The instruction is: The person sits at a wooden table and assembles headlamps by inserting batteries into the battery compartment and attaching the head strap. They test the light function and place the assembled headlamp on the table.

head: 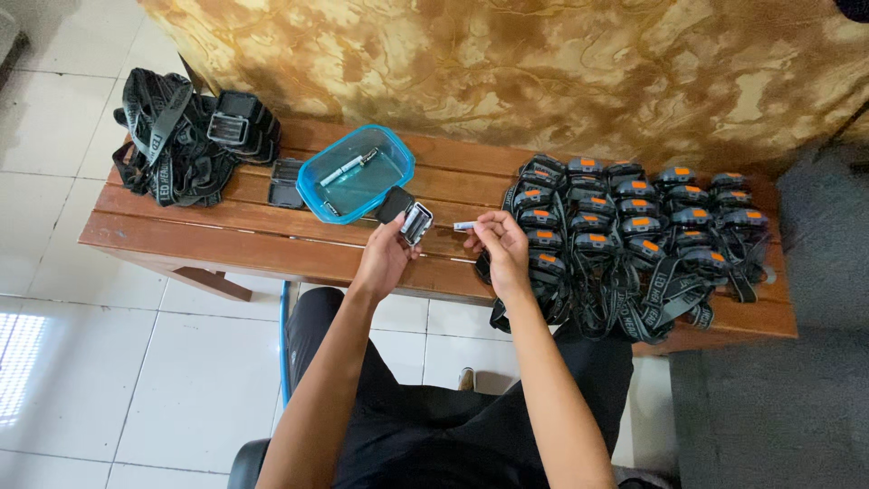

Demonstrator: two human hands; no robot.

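Observation:
My left hand (pixel 385 256) holds an opened black headlamp case (pixel 409 215) over the wooden bench (pixel 226 231), its battery bay facing up. My right hand (pixel 501 246) pinches a small white battery (pixel 464 225) just to the right of the case, a short gap apart from it. A clear blue plastic tub (pixel 356 173) with a few batteries inside sits just beyond my left hand.
A dense pile of black headlamps with orange buttons (pixel 634 231) and straps fills the bench's right half. Loose black straps and lamp bodies (pixel 186 136) lie at the left end. A small black cover (pixel 286 183) lies beside the tub. Gold patterned cloth hangs behind.

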